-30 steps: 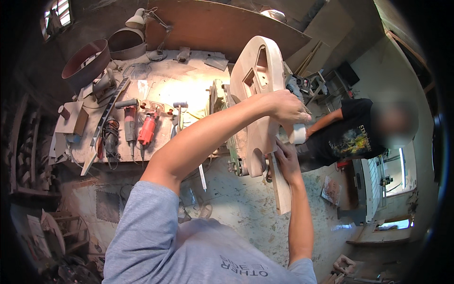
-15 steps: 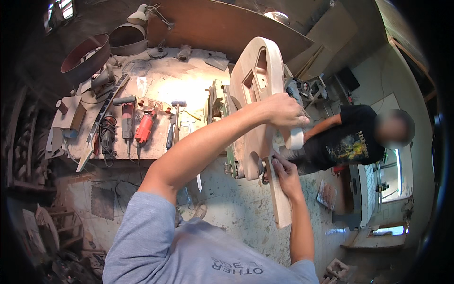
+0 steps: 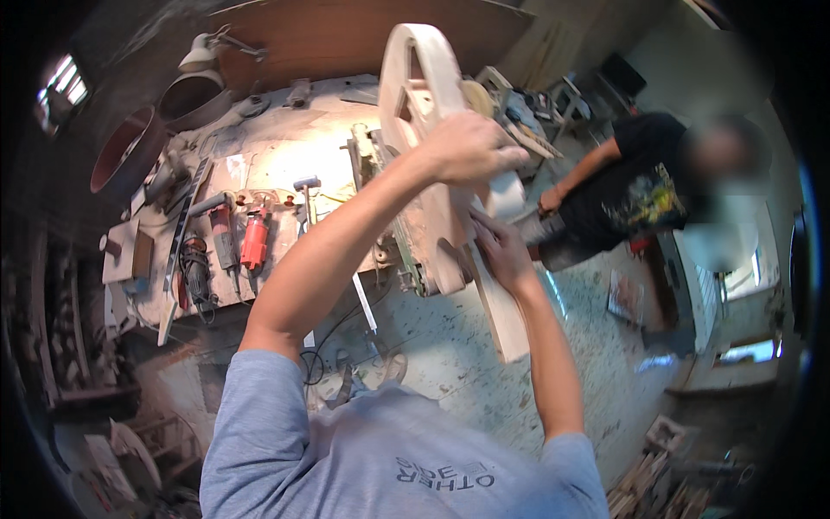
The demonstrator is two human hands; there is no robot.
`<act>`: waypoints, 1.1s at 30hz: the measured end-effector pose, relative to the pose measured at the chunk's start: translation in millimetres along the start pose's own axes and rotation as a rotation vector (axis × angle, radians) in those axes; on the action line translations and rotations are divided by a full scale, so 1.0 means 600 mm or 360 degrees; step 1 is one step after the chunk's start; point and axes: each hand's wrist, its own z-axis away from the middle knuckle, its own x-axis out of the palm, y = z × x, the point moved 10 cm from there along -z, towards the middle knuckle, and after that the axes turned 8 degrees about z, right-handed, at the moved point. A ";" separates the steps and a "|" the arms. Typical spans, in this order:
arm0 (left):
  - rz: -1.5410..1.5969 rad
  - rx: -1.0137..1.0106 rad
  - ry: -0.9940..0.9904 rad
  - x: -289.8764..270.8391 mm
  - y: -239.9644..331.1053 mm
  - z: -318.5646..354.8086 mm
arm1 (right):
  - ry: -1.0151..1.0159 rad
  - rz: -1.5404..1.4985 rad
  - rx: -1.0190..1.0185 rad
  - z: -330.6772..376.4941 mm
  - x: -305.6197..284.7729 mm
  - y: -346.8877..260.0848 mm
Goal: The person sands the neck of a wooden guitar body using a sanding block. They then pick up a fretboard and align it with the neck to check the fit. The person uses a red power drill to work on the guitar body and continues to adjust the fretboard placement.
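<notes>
In the head view I have the pale wooden guitar body (image 3: 445, 216) tilted up just beside the table's (image 3: 320, 130) right edge, its neck (image 3: 499, 316) pointing back to the near side. My left hand (image 3: 475, 149) curls over the body; I cannot tell whether its fingers clasp anything. My right hand (image 3: 503, 251) grips the neck near the joint. I judge the bare timber stiff, moderately heavy, perhaps slick with dust; rim and neck root look the surest holds.
</notes>
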 end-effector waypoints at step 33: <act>0.0162 -0.0031 -0.0130 -0.010 0.012 -0.002 | -0.0127 -0.0122 0.0003 -0.024 0.009 0.008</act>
